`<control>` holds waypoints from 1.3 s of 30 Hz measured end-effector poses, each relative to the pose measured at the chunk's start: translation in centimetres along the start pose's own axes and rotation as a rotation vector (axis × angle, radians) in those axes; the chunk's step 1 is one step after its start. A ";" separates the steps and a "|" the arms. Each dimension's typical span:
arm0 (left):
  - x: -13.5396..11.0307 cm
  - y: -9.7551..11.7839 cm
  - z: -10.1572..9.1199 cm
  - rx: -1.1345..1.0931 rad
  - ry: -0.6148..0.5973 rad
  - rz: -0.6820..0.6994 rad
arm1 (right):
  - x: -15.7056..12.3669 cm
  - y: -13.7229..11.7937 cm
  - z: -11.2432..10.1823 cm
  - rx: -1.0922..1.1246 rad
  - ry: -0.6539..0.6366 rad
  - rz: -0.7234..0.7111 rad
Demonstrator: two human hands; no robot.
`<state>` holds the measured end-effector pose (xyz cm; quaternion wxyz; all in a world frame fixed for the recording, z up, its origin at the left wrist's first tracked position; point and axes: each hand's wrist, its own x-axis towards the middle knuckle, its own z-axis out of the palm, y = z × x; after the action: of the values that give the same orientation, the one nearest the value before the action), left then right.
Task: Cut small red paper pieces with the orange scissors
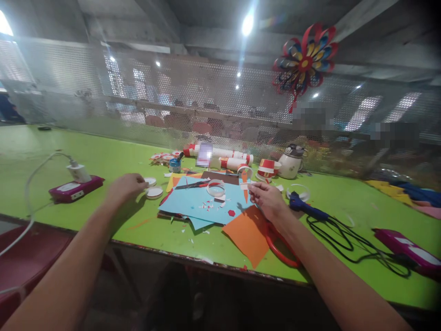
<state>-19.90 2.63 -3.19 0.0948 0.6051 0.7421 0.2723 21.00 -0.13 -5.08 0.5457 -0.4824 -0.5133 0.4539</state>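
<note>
My right hand (267,198) pinches an orange paper cutout (245,187) with a pointed lower end and a small white strip across it. The cutout stands upright above the right side of the light blue paper sheets (186,202). My left hand (130,185) reaches low over the table with loosely bent fingers, its fingertips beside two small white round discs (155,192). Whether it touches the farther disc I cannot tell. A white paper ring (216,188), scissors (196,184) and paper scraps (208,207) lie on the blue sheets.
An orange sheet (248,234) and a red ring-shaped handle (280,250) lie under my right forearm. To the right are a blue glue gun (308,207) with its cable and a purple power strip (408,246). Paper cups (267,168) and a jug (290,162) stand behind.
</note>
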 end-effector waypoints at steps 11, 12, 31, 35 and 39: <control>-7.3 13.9 3.7 -0.603 -0.280 0.314 | -1.8 -1.1 1.7 0.005 -0.109 -0.041; -7.7 14.9 4.5 -0.651 -0.331 0.325 | -2.0 -1.2 1.7 0.008 -0.124 -0.042; -9.6 17.6 7.8 -1.106 -0.553 0.305 | -2.8 -1.3 2.0 0.012 -0.252 -0.040; -8.7 16.8 7.1 -1.144 -0.548 0.307 | -2.8 -1.4 2.1 -0.003 -0.270 -0.005; -7.6 15.1 6.6 -1.140 -0.514 0.275 | -2.7 -1.4 2.2 -0.035 -0.257 0.033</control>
<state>-2.11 -0.88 -2.24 0.5409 0.5952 0.3500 0.4802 18.65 -2.81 -3.97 0.4593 -0.4383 -0.5788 0.5118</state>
